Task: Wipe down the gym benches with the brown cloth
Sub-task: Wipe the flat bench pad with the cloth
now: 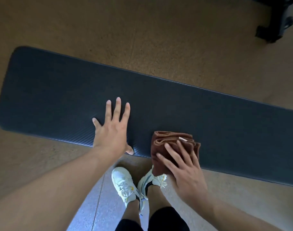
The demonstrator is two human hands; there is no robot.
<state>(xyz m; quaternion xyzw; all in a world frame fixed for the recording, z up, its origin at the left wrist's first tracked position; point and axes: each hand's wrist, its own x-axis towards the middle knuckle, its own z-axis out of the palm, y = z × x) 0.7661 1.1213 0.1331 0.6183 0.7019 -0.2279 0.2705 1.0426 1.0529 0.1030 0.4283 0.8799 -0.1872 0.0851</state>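
The right hand [184, 165], in the lower right of the frame, lies with straight fingers spread over the folded brown cloth [172, 147], pressing it onto the near edge of the bench pad rather than clutching it; part of the cloth hangs over that edge toward the shoes. The left hand [111, 130], just left of centre, is released and flat, fingers fanned on the dark gym bench [59, 90] and its thumb hooked at the near rim, apparently bracing the body. Both forearms reach in from the bottom of the frame, the left long and nearly straight, the right bent at the wrist so the palm tilts down onto the fabric. To do this wiping step well, the person would likely keep the palm flat and the pressure even, draw the cloth in long overlapping passes along the pad's length, and carry each pass over the rim where the fold now overhangs; the bracing hand will have to lift or shift so the patch beneath it is not missed. The folded stack could slip apart if pushed from its open edges, so leading with the closed fold seems wiser. The pad runs from the upper left to the right edge of the frame over a tan speckled floor [159, 39]. White sneakers [124, 182] stand below centre, and a black equipment base [276, 22] sits in the upper right corner.
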